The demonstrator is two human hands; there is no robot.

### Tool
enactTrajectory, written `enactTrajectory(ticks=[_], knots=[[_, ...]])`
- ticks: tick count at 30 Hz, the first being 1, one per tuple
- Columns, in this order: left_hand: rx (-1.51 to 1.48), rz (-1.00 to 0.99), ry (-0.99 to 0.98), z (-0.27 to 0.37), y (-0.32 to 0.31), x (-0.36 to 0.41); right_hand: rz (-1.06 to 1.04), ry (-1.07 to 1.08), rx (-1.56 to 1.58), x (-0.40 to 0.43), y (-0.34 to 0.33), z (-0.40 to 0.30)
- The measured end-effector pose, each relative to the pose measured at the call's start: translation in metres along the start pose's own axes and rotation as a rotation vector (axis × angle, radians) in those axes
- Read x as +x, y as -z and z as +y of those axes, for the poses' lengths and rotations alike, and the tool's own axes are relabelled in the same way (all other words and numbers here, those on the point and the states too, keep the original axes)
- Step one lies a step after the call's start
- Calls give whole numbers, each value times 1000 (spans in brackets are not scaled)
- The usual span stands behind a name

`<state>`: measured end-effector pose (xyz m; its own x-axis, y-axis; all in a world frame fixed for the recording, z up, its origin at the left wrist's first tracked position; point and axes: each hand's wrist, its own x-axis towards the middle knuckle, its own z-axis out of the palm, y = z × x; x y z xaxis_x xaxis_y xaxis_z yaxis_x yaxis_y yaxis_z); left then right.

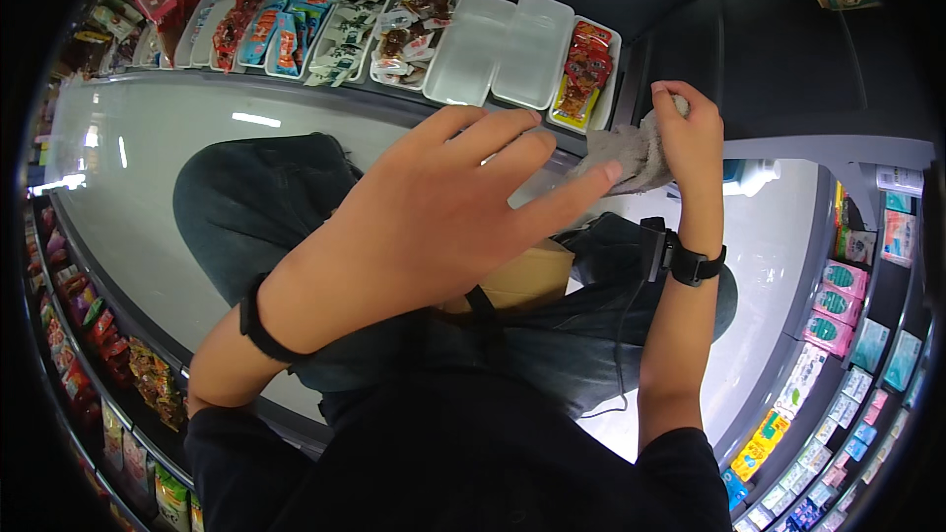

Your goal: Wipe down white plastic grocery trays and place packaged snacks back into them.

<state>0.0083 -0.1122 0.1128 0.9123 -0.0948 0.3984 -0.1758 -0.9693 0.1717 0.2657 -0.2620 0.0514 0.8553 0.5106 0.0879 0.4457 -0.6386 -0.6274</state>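
My right hand (691, 133) grips a crumpled grey cloth (628, 155) beside the corner of the low shelf. In the middle of the view my left hand (451, 199) is held in the air, fingers apart, with nothing in it. Its index fingertip overlaps the cloth in the picture; whether they touch I cannot tell. Beyond the left fingers two white plastic trays hold nothing, one tray (471, 44) next to the other tray (533, 48). To their right a white tray holds red and yellow snack packets (587, 74).
More trays with dark vacuum-packed snacks (417, 29) and blue packets (288, 22) line the shelf leftwards. A white bottle (754, 176) stands on the floor at right. Shelves with pink packs (835, 303) curve along the right; bagged snacks (155, 380) fill the left shelf. A cardboard box (528, 277) lies between my legs.
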Motion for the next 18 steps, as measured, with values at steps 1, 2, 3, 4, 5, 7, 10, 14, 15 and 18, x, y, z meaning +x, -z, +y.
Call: enactTrajectory(ticks=[1, 2, 3, 4, 5, 7, 10, 14, 15, 18], knots=[[-7, -5, 7, -2, 0, -1, 1, -3, 13, -1, 0, -3], [0, -14, 3, -2, 1, -2, -5, -10, 13, -3, 0, -5], [-66, -8, 21, -2, 3, -2, -9, -15, 10, -3, 0, -7], [-133, -1, 39, -3, 4, -2, -6, -16, 18, -3, 1, -7], [-127, -4, 35, -3, 4, -2, -10, -5, 26, -3, 1, -8], [-221, 30, 18, -4, 4, -2, -10, 7, 37, -5, 1, -10], [-507, -48, 151, 5, 12, -4, -23, 11, 40, -7, 1, -14], [-913, -352, 328, 46, 57, 6, -19, 74, 26, -6, -4, -12], [-997, -440, 378, 60, 74, 11, -39, 85, 29, -7, -7, -15], [-1015, -175, 203, 84, 84, 24, -29, 57, -9, -9, -1, -6]])
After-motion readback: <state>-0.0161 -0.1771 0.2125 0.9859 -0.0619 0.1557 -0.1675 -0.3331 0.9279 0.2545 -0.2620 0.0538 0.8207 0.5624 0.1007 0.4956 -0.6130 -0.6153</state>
